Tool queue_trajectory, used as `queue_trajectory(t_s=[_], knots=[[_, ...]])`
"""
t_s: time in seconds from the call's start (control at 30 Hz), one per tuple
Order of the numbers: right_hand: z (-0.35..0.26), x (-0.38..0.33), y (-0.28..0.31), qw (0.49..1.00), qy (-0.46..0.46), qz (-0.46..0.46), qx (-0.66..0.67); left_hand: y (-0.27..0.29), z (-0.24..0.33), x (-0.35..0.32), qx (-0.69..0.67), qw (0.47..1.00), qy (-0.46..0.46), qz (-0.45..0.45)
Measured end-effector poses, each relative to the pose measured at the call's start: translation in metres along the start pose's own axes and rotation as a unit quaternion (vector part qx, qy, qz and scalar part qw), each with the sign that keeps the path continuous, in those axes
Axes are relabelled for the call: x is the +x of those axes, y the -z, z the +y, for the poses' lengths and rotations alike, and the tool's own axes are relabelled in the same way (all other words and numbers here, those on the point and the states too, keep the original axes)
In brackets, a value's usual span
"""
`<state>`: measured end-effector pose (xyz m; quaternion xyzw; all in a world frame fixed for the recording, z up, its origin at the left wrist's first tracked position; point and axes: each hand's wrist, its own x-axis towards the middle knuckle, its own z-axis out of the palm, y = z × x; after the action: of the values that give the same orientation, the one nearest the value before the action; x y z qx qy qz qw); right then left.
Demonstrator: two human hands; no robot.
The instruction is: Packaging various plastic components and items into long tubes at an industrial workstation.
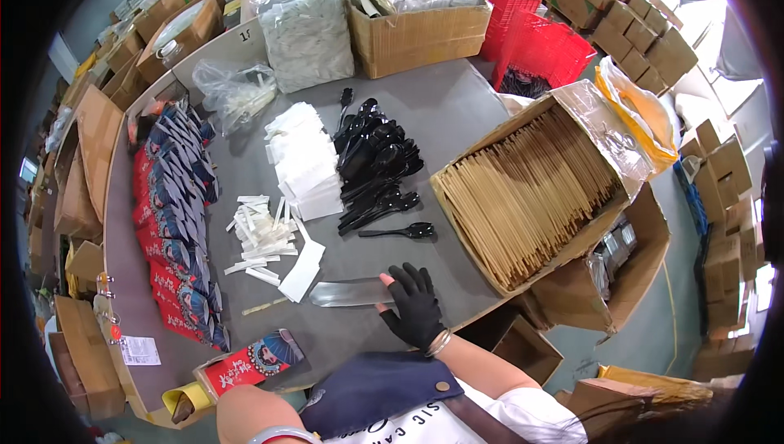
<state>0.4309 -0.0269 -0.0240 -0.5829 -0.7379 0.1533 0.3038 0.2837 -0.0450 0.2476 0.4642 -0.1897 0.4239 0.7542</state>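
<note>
My right hand [415, 305], in a black glove with the thumb tip and one fingertip bare, lies over the grey table with its fingers stretched apart. Its thumb and bare fingertip rest at the right end of a clear plastic sleeve [347, 294]. A white paper piece [304, 269] lies just left of the sleeve. Above the hand is a single black plastic spoon [400, 231], below a heap of black spoons [376, 150]. My left forearm [261, 411] shows at the lower edge, with a pale bangle; the left hand itself is out of view.
Stacked white packets [302, 158] and small white strips [261, 236] lie left of the spoons. Red-and-blue printed packs [175, 223] line the table's left side. An open carton of brown sticks [535, 191] stands at right; another carton [420, 40] sits at the back.
</note>
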Motion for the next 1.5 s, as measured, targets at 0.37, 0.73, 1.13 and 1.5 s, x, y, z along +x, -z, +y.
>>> queue_trajectory(t_s=[0.37,0.73,1.13,1.5], knots=[[-0.005,0.017,-0.017,0.984,0.01,-0.159,-0.079,0.008,0.055,-0.088,0.225,0.968,-0.052,-0.102],[-0.002,0.037,-0.019,0.954,-0.028,-0.273,-0.119,0.069,0.014,-0.251,0.648,0.546,0.247,0.469],[-0.024,0.048,0.007,0.975,0.024,-0.222,-0.011,0.119,-0.014,-0.282,0.778,0.338,0.299,0.437],[-0.058,0.056,0.006,0.941,0.119,-0.313,-0.052,0.114,-0.029,-0.309,0.737,0.276,0.366,0.496]])
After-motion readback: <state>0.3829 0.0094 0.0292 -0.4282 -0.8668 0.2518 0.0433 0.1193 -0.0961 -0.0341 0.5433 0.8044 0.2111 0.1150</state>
